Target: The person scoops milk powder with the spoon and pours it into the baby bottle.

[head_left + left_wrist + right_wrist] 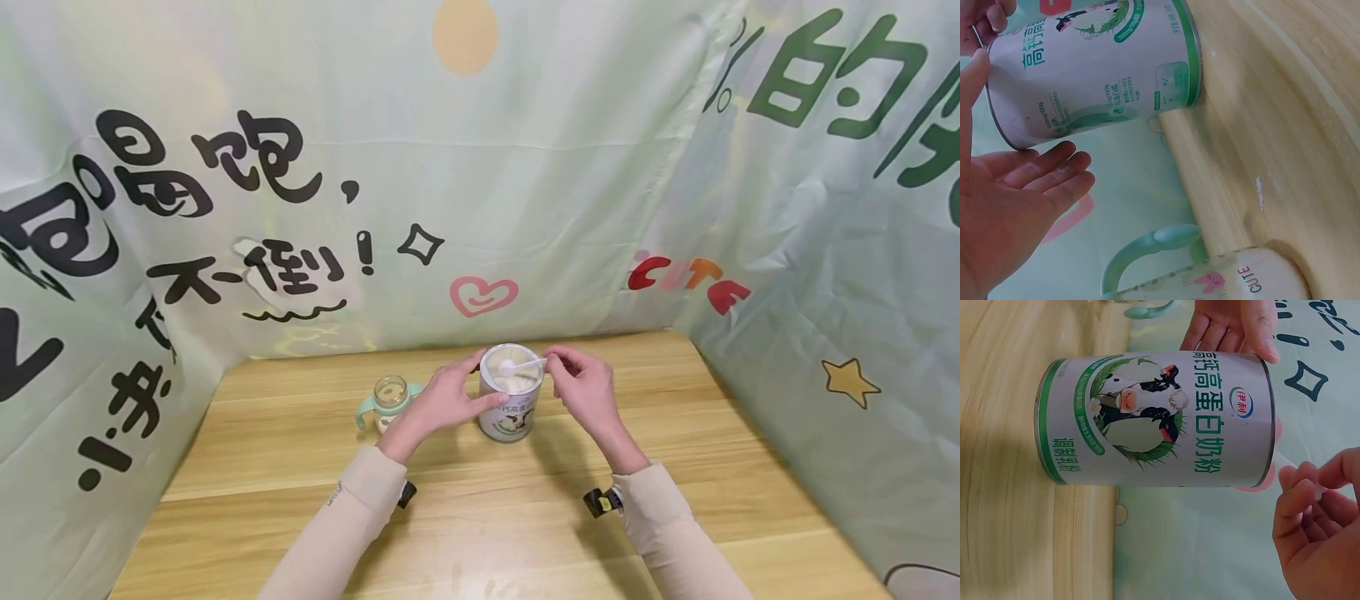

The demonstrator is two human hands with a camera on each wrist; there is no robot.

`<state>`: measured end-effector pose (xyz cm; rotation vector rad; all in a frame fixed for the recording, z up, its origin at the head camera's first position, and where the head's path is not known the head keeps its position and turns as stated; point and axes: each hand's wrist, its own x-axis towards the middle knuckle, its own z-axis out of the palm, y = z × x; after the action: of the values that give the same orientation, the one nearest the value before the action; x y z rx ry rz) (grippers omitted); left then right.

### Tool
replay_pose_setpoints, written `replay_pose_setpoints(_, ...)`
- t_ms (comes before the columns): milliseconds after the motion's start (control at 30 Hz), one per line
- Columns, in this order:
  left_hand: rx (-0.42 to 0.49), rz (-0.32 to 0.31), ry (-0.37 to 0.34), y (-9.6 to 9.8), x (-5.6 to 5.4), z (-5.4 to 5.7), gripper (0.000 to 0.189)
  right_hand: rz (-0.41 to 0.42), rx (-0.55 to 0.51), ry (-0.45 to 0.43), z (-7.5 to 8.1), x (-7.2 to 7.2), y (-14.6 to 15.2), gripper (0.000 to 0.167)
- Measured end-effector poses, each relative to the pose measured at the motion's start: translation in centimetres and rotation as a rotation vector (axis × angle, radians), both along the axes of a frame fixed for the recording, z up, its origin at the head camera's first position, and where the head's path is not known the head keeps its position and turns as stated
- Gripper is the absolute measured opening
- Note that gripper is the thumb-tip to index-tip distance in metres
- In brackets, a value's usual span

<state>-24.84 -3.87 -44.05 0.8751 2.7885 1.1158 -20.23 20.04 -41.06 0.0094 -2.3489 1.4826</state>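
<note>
A white and green milk powder can [507, 421] stands upright and uncovered on the table, pale powder inside. My left hand [450, 396] rests against its left side near the rim, thumb across the front. The left wrist view shows the fingers [1054, 175] of that hand fairly straight beside the can. My right hand [585, 392] pinches the handle of a white scoop [525, 364], whose bowl is over the can's opening. Left of the can, partly behind my left hand, is a lidless baby bottle [391, 392] with mint-green handles.
The wooden table [465, 533] ends against printed fabric [375, 167] at the back and both sides. A small white smear [1260, 192] marks the tabletop near the bottle in the left wrist view. Black wrist cameras show below both hands.
</note>
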Motion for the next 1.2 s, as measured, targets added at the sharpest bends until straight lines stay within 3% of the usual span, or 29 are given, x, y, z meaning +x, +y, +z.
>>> replay_pose_setpoints(300, 0.011, 0.007, 0.005, 0.0, 0.1, -0.1, 0.095, 0.056, 0.215, 0.005, 0.3, 0.1, -0.4, 0.024)
replay_pose_setpoints(967, 0.008, 0.01, 0.003, 0.1, 0.4, -0.1, 0.094, 0.202, 0.403, 0.036, 0.7, -0.4, -1.3, 0.02)
replay_pose_setpoints(1200, 0.008, 0.018, 0.01, 0.1, 0.2, -0.1, 0.094, 0.229, 0.424, 0.03, 0.6, -0.8, -1.5, 0.018)
